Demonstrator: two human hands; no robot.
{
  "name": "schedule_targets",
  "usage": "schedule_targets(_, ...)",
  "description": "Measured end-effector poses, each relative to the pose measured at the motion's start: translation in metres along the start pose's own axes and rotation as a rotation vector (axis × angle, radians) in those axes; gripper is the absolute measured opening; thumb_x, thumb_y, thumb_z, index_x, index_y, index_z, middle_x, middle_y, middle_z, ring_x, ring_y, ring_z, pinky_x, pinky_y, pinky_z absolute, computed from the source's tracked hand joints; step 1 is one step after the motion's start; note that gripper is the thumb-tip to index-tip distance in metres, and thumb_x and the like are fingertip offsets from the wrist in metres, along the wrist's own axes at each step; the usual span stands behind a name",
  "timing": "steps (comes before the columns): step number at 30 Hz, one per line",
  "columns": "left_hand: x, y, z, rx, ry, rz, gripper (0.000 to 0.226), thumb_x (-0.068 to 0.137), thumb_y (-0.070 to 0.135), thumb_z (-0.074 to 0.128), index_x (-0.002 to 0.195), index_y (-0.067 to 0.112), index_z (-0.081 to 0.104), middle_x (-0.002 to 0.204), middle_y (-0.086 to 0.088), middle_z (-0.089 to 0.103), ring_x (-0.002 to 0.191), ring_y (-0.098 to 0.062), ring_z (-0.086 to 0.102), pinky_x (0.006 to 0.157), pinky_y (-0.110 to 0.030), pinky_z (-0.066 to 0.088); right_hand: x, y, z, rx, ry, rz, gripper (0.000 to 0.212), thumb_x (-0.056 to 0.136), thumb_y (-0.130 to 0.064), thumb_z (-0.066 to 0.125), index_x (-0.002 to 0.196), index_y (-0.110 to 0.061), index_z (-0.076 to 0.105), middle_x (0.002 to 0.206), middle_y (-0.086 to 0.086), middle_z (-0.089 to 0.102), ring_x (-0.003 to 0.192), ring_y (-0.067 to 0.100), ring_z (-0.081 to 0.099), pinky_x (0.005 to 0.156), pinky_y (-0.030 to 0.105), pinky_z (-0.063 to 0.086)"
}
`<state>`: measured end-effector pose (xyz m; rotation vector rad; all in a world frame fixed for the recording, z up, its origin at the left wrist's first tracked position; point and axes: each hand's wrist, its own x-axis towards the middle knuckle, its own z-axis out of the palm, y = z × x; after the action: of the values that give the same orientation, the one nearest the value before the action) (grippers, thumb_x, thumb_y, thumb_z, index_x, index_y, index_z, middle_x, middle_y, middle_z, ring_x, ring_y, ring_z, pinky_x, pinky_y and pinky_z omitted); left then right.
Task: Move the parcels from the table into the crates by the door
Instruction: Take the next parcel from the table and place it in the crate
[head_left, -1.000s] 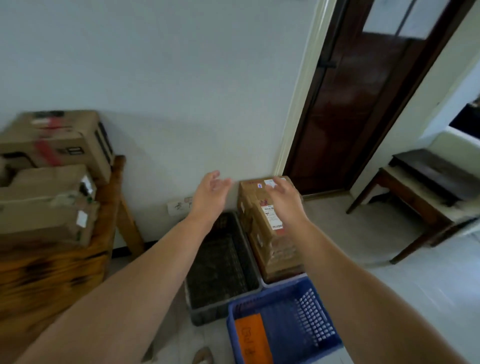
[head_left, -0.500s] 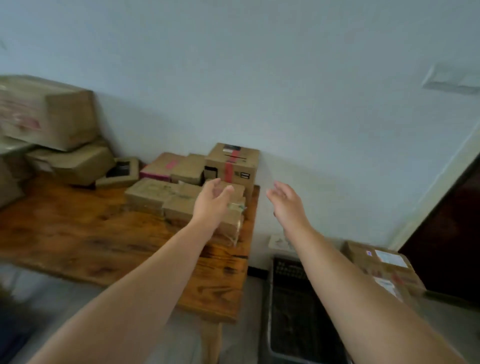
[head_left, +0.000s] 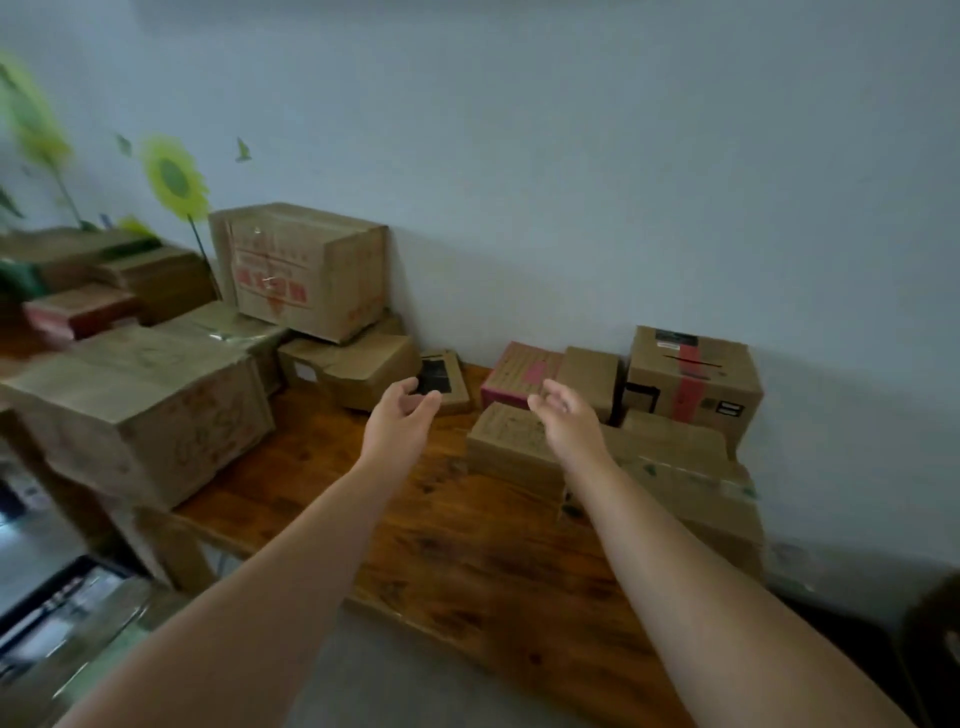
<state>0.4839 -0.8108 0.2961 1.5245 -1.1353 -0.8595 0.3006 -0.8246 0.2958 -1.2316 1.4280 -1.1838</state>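
Several cardboard parcels lie on the wooden table (head_left: 467, 545). At the right stand a flat brown parcel (head_left: 509, 447), a pink-sided box (head_left: 519, 371) and a box with red tape (head_left: 693, 374). A small box with a black window (head_left: 441, 379) sits mid-table. My left hand (head_left: 400, 421) hovers over the table in front of that small box, fingers relaxed, holding nothing. My right hand (head_left: 566, 418) hangs above the flat brown parcel, loosely spread and empty. The crates are out of view.
A big carton with red print (head_left: 301, 270) is stacked on other boxes at the back left. A large brown carton (head_left: 140, 410) fills the table's left front. Sunflower stickers (head_left: 174, 176) decorate the wall. A dark object shows at the bottom right corner.
My view has swung left, from the crates by the door to the table. Both empty hands have moved out over the parcels, and the crates have left the frame.
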Motion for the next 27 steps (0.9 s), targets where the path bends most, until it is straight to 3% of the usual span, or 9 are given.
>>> schedule_targets(4, 0.045, -0.018, -0.026, -0.030, 0.025, -0.049, 0.048, 0.093, 0.035, 0.054, 0.138, 0.025, 0.041, 0.128, 0.003, 0.054, 0.102, -0.010, 0.051, 0.067, -0.020, 0.040, 0.036, 0.001, 0.046, -0.021, -0.027, 0.015, 0.049, 0.096, -0.027, 0.053, 0.143, -0.020, 0.041, 0.146, 0.004, 0.043, 0.132, 0.021, 0.041, 0.098, 0.031, 0.036)
schedule_targets(11, 0.141, -0.055, -0.062, -0.041, 0.089, -0.182, 0.048, 0.094, 0.033, 0.053, 0.139, 0.021, 0.041, 0.133, -0.002, 0.052, 0.111, -0.016, 0.050, 0.082, -0.029, 0.040, 0.126, 0.018, 0.128, -0.072, -0.083, 0.086, 0.050, 0.096, -0.030, 0.053, 0.143, -0.021, 0.039, 0.149, 0.004, 0.040, 0.134, 0.023, 0.040, 0.102, 0.038, 0.038)
schedule_targets(19, 0.243, -0.098, -0.098, 0.001, 0.168, -0.320, 0.050, 0.094, 0.035, 0.053, 0.139, 0.019, 0.041, 0.135, -0.005, 0.051, 0.118, -0.022, 0.049, 0.084, -0.030, 0.039, 0.224, 0.040, 0.213, -0.086, -0.130, 0.190, 0.051, 0.096, -0.025, 0.054, 0.144, -0.018, 0.039, 0.149, 0.008, 0.039, 0.135, 0.024, 0.038, 0.104, 0.036, 0.035)
schedule_targets(27, 0.332, -0.157, -0.105, -0.051, 0.055, -0.454, 0.057, 0.093, 0.037, 0.054, 0.143, 0.021, 0.034, 0.141, -0.005, 0.045, 0.126, -0.026, 0.044, 0.092, -0.036, 0.037, 0.264, 0.084, 0.283, -0.181, -0.198, 0.366, 0.060, 0.093, -0.034, 0.058, 0.147, -0.021, 0.033, 0.151, 0.004, 0.035, 0.137, 0.024, 0.035, 0.104, 0.036, 0.034)
